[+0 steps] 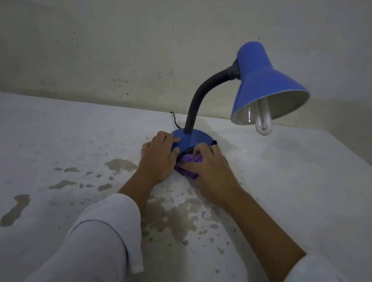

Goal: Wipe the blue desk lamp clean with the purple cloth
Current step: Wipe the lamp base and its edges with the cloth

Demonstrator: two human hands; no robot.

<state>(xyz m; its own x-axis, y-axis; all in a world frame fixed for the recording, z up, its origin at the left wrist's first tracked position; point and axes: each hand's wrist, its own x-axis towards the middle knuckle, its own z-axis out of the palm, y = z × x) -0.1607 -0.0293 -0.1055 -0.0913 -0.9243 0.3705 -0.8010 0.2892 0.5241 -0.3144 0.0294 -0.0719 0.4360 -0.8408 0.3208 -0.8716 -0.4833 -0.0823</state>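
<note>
The blue desk lamp stands on the white table, its shade tilted to the right with a white bulb showing under it. A black flexible neck curves down to the round blue base. My left hand rests flat on the base's front left side, fingers on the blue surface. My right hand is closed on the bunched purple cloth, pressing it against the base's front edge. Most of the cloth is hidden under my fingers.
The white table is worn, with grey-brown patches in front of the lamp and toward me. A black cord runs off behind the base. A stained wall rises right behind the table's far edge.
</note>
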